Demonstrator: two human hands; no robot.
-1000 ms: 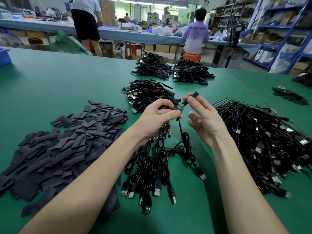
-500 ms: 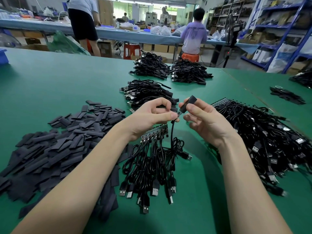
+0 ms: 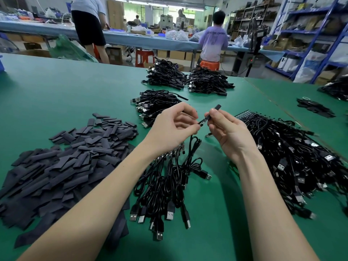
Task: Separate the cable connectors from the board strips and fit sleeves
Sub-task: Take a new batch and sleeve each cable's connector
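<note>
Near the middle of the frame, your left hand (image 3: 175, 127) pinches the small end of a thin black cable (image 3: 194, 146) between thumb and fingertip. Your right hand (image 3: 228, 129) pinches a short black tube sleeve (image 3: 211, 113) between thumb and first finger, and the sleeve tilts up to the right. Its lower mouth sits right at the cable's tip. You seem to be partway through sliding it on.

Here is what could go wrong. If the sleeve's soft mouth is squashed flat, the tip could catch on the edge and bend. If you push crooked, the tiny part could snap or the wire could pull loose. If your pinch slips, the sleeve could drop onto the green table mat (image 3: 66, 91) and get lost in the big pile of flat dark sleeves (image 3: 62, 162) at the left.

The cable hangs down into the loose bunch of black cables with metal plugs (image 3: 162, 196) below your hands, so a tug could snag it there.
</note>
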